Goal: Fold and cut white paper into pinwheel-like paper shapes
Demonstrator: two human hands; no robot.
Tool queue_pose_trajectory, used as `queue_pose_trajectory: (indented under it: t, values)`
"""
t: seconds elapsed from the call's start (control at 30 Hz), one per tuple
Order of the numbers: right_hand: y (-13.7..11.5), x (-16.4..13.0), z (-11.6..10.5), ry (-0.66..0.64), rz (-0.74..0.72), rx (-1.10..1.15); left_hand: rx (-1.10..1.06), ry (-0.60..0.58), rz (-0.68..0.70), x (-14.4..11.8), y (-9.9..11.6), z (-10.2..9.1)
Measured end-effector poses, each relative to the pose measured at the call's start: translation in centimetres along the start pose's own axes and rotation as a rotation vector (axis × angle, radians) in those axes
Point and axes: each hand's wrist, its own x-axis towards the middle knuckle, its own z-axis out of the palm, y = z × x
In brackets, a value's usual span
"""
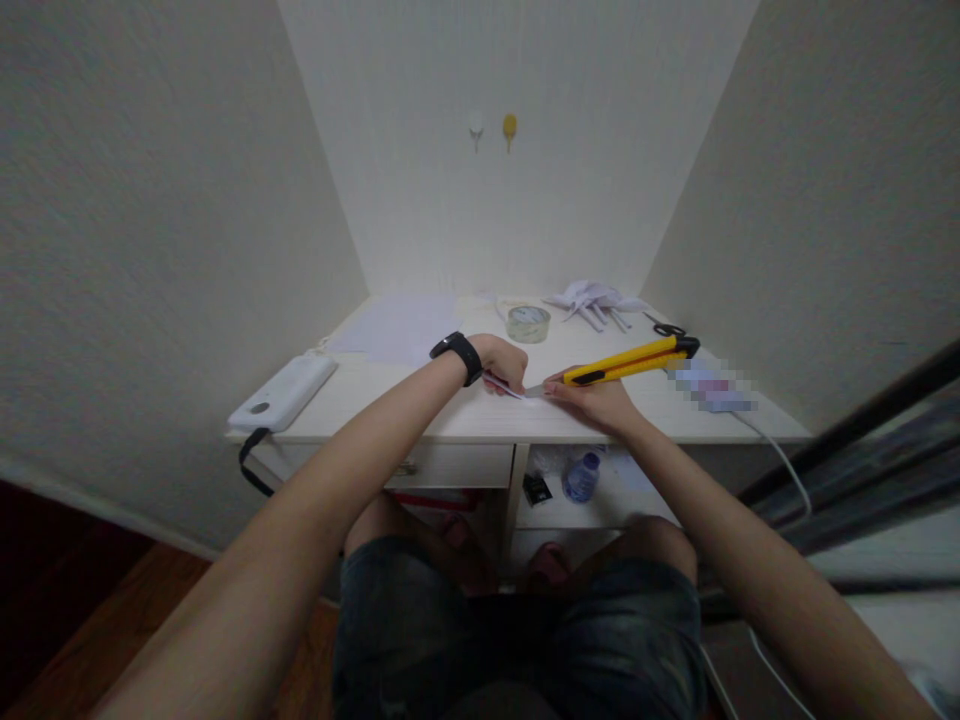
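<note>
My right hand point(596, 403) is closed around a yellow utility knife point(626, 361), its handle slanting up to the right. The knife's blade is out and points left, close to a thin folded or rolled piece of white paper point(504, 385). That paper is in the grip of my left hand point(504, 362), whose fingers are bent down over it. Whether the blade touches the paper I cannot tell. Both hands are low over the white desk point(390, 400), near its front edge. A black watch sits on my left wrist.
Paper sheets point(401, 325) lie at the back left. Behind my hands stands a roll of clear tape point(528, 323); crumpled paper pieces point(592, 300) and black scissors point(667, 329) are further right. A white device point(283, 393) rests at left. A bottle point(581, 479) is on the shelf below.
</note>
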Motion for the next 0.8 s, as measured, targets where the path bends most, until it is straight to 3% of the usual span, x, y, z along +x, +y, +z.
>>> queue_pose_trajectory:
  t: [0.3,0.6,0.8]
  values:
    - [0.38,-0.04,0.08,-0.03,0.018,0.05,0.087,-0.017,0.039,0.57,-0.23,-0.45]
    - [0.07,-0.04,0.05,-0.017,0.039,0.053,0.008,-0.031,0.027,0.81,-0.12,-0.51]
    - [0.05,-0.1,-0.12,-0.021,0.02,0.01,0.024,-0.016,0.088,0.78,-0.43,-0.3]
